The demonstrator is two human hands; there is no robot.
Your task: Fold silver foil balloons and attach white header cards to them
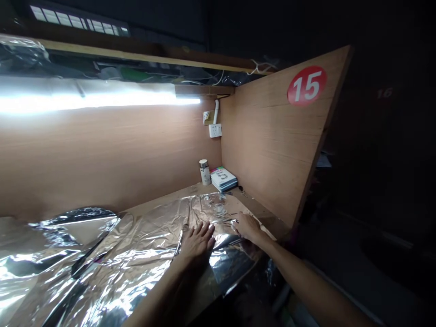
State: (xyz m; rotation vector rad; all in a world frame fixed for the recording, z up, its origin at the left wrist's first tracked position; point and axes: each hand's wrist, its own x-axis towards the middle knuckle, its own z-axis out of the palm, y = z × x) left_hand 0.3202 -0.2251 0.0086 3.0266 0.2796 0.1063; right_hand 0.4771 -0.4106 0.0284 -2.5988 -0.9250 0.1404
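Observation:
A large crinkled sheet of silver foil film covers most of the wooden desk. My left hand lies flat on the film near its right end, fingers stretched out and apart. My right hand rests just to the right of it at the film's right edge, fingers curled down onto the edge; whether they pinch it I cannot make out.
A small white bottle and a stack of flat boxes stand in the back right corner. A wooden divider with a red "15" sticker closes the right side. A wall socket and a bright strip light sit on the back panel.

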